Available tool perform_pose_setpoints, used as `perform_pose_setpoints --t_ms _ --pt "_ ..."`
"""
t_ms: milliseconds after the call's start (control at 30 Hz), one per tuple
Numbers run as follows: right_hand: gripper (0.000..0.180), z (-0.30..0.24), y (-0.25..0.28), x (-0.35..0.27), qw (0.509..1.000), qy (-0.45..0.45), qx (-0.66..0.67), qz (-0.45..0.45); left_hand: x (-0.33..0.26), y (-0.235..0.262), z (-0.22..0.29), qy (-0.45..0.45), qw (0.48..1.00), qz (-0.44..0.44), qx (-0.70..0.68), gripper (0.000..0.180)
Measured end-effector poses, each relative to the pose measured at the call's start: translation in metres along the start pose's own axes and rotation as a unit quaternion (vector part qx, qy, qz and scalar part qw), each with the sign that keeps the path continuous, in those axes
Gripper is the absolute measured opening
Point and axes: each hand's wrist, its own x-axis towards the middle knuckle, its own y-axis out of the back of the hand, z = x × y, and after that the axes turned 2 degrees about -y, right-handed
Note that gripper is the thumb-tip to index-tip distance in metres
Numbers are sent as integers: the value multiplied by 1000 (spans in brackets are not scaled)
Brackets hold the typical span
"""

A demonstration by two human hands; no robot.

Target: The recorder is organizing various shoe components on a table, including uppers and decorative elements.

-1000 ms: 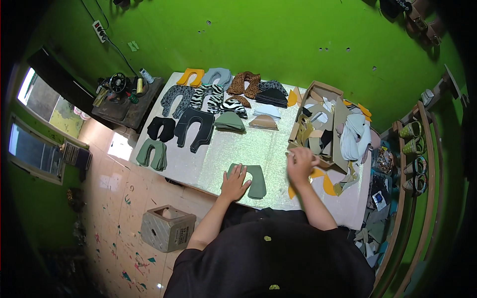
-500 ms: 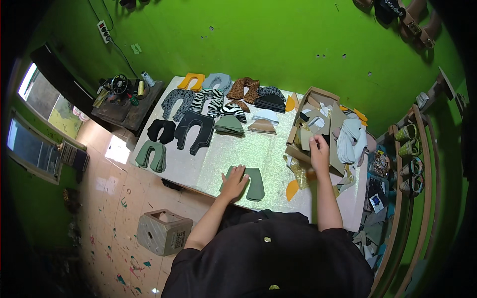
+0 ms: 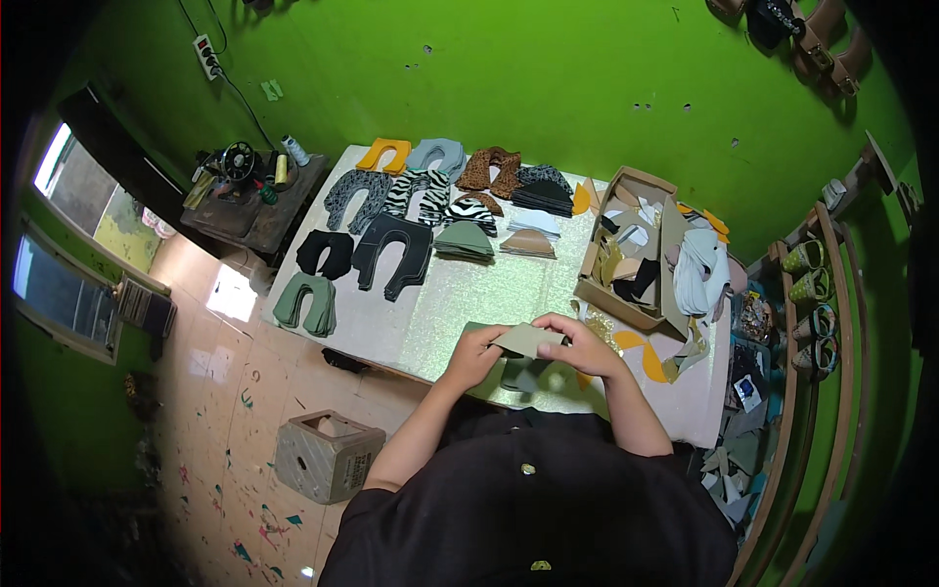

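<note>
A flat olive-beige material piece (image 3: 526, 338) is held up in front of me, its near edge slightly bent. My left hand (image 3: 472, 358) grips its left end with curled fingers. At its right end my right hand (image 3: 581, 348) pinches it, thumb below and fingers over the top. Just under the piece lies the stack of dark green U-shaped cut pieces (image 3: 521, 375), partly hidden by the piece and my hands. Both hands are just above the near edge of the table (image 3: 460, 293).
Stacks of cut pieces fill the table's far left: zebra (image 3: 427, 199), black (image 3: 393, 249) and green (image 3: 306, 303). A cardboard box (image 3: 621, 305) of scraps stands right, beside orange pieces (image 3: 653, 365). A wooden rack (image 3: 794, 391) with sandals is farther right; a stool (image 3: 328, 457) is left.
My right hand has come from the box back toward me with the olive-beige piece. My left hand has lifted off the green stack and now grips that piece too.
</note>
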Motion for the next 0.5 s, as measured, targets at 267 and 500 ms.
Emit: perform_pose_setpoints --t_ms 267,500 --pt "24 27 -4 9 996 -83 22 13 -9 54 -20 68 994 -54 -65 20" --pt "21 2 -50 33 987 -81 -120 71 -17 49 13 -114 973 -76 183 78"
